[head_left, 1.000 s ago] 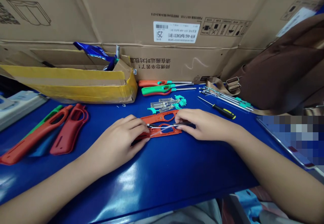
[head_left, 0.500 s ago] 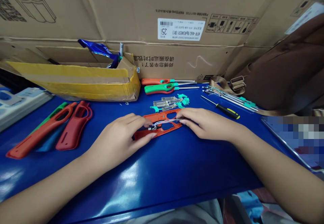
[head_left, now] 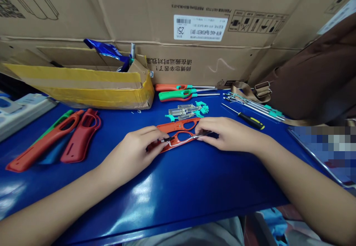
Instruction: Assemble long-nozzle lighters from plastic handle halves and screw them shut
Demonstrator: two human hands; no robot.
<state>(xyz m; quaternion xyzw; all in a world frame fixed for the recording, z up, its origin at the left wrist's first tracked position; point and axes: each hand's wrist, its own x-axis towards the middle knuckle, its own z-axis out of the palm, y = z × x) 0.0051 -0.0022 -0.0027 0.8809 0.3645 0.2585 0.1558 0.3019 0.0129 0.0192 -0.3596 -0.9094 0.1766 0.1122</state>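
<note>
My left hand (head_left: 139, 146) pinches a small black igniter piece (head_left: 168, 139) with thin white wires (head_left: 178, 144) running from it. The wires lead right to a metal lighter tube (head_left: 205, 133), which my right hand (head_left: 224, 132) grips between thumb and fingers. Both parts sit over the nearer orange lighter half-shell (head_left: 184, 136), with its oval trigger opening. Just behind lies the other orange half-shell (head_left: 178, 126), its inside facing up. My left fingers hide the left ends of the shells.
Behind the shells lie clear fuel tanks (head_left: 182, 110) and turquoise triggers (head_left: 204, 108). Assembled lighters (head_left: 178, 95), a screwdriver (head_left: 250, 120) and several wired metal tubes (head_left: 256, 107) are farther back. Lighter shells (head_left: 80, 138) lie left, near a yellow-taped box (head_left: 111, 94). A brown bag (head_left: 311, 68) is right.
My left fingers have closed on the black igniter piece. The tube and wires have moved toward me, over the nearer half-shell.
</note>
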